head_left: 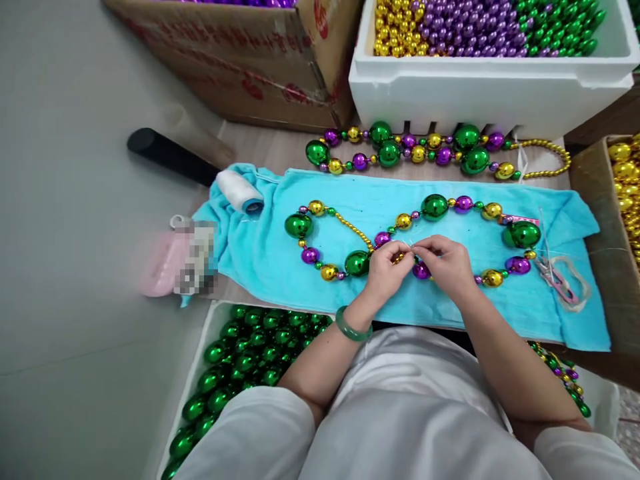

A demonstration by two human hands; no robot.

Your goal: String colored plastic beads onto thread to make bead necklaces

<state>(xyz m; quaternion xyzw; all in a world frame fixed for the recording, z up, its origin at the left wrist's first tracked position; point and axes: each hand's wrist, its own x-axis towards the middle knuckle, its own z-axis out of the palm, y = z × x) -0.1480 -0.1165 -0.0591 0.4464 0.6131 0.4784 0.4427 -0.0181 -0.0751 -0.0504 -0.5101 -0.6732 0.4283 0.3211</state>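
Note:
A bead necklace [434,207] of green, gold and purple balls lies looped on a turquoise towel [265,257]. My left hand [387,270], with a green bangle on its wrist, and my right hand [445,263] meet at the near side of the loop. Both pinch a thin pale thread between a gold bead and a purple bead [421,270]. The fingers of both hands are closed. The thread itself is barely visible.
A second finished necklace [430,150] lies behind the towel. A white foam box [480,83] of sorted beads and a cardboard box [260,60] stand at the back. A tray of green beads [240,360] sits near my left knee. A thread spool [239,190] rests on the towel's left end.

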